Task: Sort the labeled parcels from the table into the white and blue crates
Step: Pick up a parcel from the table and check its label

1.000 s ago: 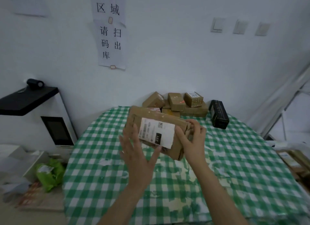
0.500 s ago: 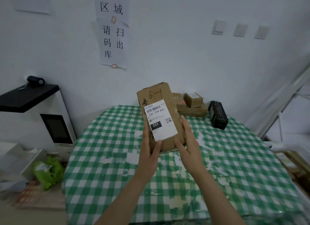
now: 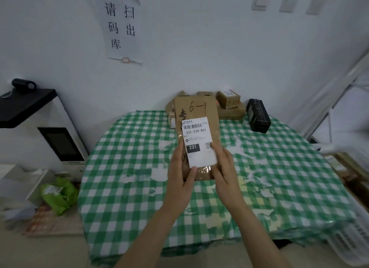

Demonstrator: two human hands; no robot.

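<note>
One brown cardboard parcel (image 3: 199, 109) stands upright above the green-checked table (image 3: 129, 167). The left hand (image 3: 179, 173) grasps its lower left edge and the right hand (image 3: 225, 171) its lower right. It bears one white label (image 3: 198, 141) reading 231-239-K01. Behind it lie at least four brown parcels (image 3: 231, 112), partly hidden, then one black box (image 3: 258, 115), and low at right one white crate (image 3: 351, 241).

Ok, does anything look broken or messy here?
Yes, the green checked tablecloth. Ragged white patches break up its checks across the middle and toward the near edge, as if the print has peeled or torn away. The parcel being held up looks whole, and its label lies flat.
</note>
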